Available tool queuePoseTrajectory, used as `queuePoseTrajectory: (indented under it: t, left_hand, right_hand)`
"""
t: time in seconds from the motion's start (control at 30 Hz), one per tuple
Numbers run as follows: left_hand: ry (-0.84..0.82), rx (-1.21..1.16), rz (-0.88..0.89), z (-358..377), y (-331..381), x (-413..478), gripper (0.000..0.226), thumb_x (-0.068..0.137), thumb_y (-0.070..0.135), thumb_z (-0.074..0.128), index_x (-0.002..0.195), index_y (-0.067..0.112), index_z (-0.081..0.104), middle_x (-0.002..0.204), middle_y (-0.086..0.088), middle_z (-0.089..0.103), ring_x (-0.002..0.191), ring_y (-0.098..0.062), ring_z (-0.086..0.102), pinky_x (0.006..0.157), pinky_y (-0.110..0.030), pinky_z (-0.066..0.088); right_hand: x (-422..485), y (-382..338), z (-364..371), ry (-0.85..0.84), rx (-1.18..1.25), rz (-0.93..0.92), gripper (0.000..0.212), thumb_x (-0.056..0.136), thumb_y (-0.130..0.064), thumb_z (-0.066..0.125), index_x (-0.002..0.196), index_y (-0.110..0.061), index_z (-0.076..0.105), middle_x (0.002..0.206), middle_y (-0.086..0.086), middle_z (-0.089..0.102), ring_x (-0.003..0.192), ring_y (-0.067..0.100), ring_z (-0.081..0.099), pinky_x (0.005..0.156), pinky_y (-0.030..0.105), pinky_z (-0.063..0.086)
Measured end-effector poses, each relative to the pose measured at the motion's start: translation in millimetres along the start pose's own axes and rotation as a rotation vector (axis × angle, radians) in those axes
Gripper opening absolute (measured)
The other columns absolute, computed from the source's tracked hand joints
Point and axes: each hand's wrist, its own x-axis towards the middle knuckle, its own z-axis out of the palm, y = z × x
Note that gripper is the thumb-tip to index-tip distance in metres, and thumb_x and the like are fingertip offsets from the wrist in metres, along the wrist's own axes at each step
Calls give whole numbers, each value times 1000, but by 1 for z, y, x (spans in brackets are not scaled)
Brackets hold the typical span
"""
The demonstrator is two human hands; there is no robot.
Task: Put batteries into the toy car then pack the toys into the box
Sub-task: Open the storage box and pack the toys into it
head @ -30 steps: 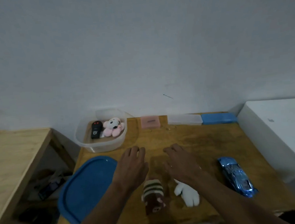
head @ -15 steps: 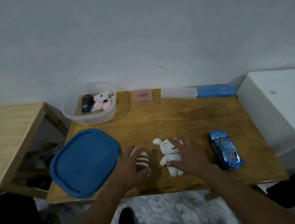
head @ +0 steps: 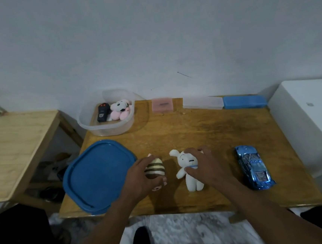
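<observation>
1. A brown wooden table [head: 205, 129] stands against a pale wall; every place below is given relative to this table.
2. The left hand [head: 139, 177] is near the table's front edge, left of centre. Its fingers curl around a small brown-and-cream striped plush toy [head: 154, 168], gripping it.
3. The right hand [head: 204, 165] is just to the right of it, fingers and thumb closed over the head and neck of a white plush dog with a blue collar [head: 189, 173], which lies on its back on the table.
4. A shiny blue toy car [head: 254, 166] sits on the table's front right part, untouched, apart from both hands.
5. A clear plastic box [head: 108, 124] sits at the table's back left corner. Inside lie a black remote control [head: 103, 112] and a pink-and-white plush dog [head: 120, 109].
6. A blue plastic lid [head: 96, 176] lies flat on the table's front left part, overhanging the edge.
7. Along the table's back edge sit a pink case [head: 162, 104], a frosted white case [head: 202, 103] and a blue case [head: 244, 101].
</observation>
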Motion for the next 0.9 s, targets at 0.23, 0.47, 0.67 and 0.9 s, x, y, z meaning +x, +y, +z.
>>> queuePoseTrajectory:
  t: [0.23,0.47,0.67,0.9]
  left_hand:
    - [110,-37,50,-57,9,26,75,61,37,88,128,29,55,121,11,55,103,-3,54,80,-11,44]
    - [212,38,115,-140,-7,76,77,63,35,87,131,24,54,124,7,53,108,-8,52,80,-3,36]
    - [202,143,131,-207,-37,133,81,61,45,85,132,22,55,129,2,54,110,-11,52,87,-14,37]
    - [100,218,118,-240,-77,195,77,66,38,84,135,23,51,131,2,52,114,-15,52,91,-20,37]
  right_hand:
    - [40,-54,-19,120,44,-139,54,82,-42,67,131,-42,44,136,-4,37,102,8,43,75,20,44]
    - [110,-133,-21,206,96,-258,54,81,-36,70,130,-36,48,131,-1,39,110,17,49,79,23,46]
    - [179,-187,1,210,141,-242,51,78,-39,69,124,-43,48,124,-6,35,99,18,56,79,34,56]
    - [237,-224,28,226,81,-166,50,79,-38,68,125,-41,47,130,-4,32,98,19,55,76,33,53]
